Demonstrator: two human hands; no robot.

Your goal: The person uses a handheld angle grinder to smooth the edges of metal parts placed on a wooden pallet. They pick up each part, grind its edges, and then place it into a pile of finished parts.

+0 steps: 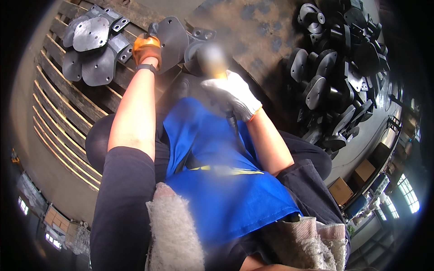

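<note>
My left hand [147,46], in an orange glove with dark fingertips, is closed on the left edge of a dark metal bracket [173,43]. This bracket has a flat rounded plate with holes, a round post and a smaller drilled plate, and its plate stands on edge in front of me. In a white knitted glove, my right hand [237,94] is closed around a handheld tool [220,74] beside the bracket's post. The tool is blurred, with a yellowish part and a pale round top. A black hose or cord [232,123] hangs below that hand.
Several similar brackets [98,65] lie stacked on a slatted wooden pallet [68,92] at the left. A larger heap of dark brackets [318,88] lies at the right. Between them is a stained brown board [260,31]. Cardboard boxes [340,192] stand farther right.
</note>
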